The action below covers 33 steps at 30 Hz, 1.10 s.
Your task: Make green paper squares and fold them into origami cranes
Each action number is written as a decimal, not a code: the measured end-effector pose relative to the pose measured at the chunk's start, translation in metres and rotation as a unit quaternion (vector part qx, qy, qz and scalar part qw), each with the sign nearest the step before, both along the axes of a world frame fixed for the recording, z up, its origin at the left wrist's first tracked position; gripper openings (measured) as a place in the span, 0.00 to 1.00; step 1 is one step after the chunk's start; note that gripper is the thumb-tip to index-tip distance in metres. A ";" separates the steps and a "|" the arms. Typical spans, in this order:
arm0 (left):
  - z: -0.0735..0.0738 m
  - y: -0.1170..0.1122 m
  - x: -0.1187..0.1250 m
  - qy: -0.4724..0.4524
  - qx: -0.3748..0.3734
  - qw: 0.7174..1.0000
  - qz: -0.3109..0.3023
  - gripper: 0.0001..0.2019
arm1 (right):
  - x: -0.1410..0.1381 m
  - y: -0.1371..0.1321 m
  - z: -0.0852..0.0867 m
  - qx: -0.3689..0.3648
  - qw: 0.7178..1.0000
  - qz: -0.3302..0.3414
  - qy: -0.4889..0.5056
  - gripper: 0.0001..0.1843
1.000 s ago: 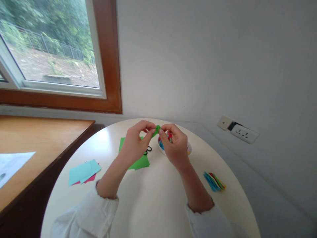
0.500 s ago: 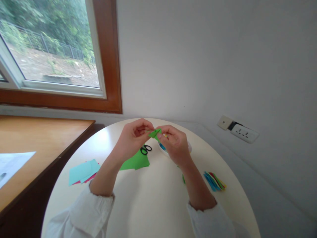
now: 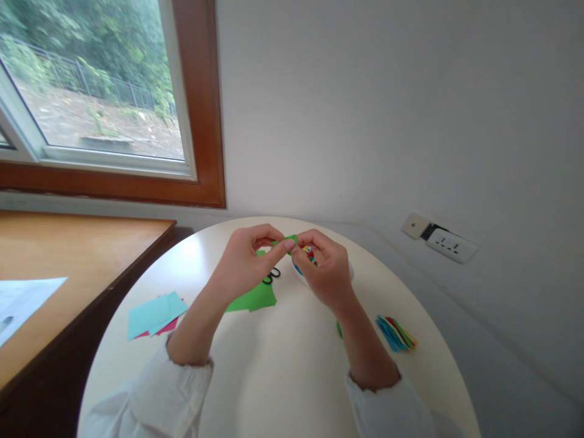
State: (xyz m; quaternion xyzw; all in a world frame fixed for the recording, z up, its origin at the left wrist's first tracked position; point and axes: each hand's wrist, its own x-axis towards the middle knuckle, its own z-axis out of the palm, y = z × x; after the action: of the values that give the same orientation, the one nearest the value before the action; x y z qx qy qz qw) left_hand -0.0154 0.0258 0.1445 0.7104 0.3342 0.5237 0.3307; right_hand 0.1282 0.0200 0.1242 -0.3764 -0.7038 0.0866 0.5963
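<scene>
Near right, strips lie apart, probably leaving me elbow room. Farther, my left hand and right hand pinch a green scrap above the table's far half, likely because its smallness needs two-sided steadying.

Covered much of the folded green paper with fingers, hid part of the bowl behind the right hand, cut the white sheet off at the left edge, blurred its markings
</scene>
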 end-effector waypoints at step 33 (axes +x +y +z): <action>-0.009 -0.001 0.017 -0.164 0.049 0.984 0.058 0.10 | -0.015 -0.003 0.001 -0.034 0.976 0.024 0.213 0.05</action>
State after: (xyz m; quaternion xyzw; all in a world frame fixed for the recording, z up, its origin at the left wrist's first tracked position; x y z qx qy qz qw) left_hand 0.0015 0.0245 0.1358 0.6096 0.2904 0.6670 0.3148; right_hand 0.1132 0.0170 0.1248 -0.3522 -0.5661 0.2032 0.7171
